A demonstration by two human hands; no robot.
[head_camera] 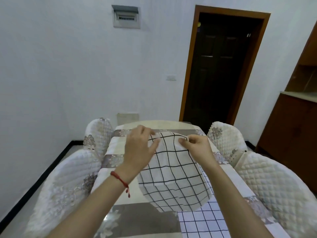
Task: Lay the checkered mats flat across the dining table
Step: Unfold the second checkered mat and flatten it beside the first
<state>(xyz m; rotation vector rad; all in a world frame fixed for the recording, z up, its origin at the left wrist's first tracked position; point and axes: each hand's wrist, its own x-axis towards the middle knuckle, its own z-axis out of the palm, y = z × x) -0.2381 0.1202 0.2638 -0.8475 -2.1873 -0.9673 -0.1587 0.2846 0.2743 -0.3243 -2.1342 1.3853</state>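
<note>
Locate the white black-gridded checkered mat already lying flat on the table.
In the head view, the flat checkered mat lies on the table's near right part, beneath the right forearm and partly under the lifted checkered mat.

One checkered mat [173,176] is white with thin black lines that make squares. It is up in the air, held by its top edge, and it hangs down bent and wavy, not flat. A second checkered mat [202,222] with the same squares lies flat on the desk [130,212], partly under the first one.
</note>
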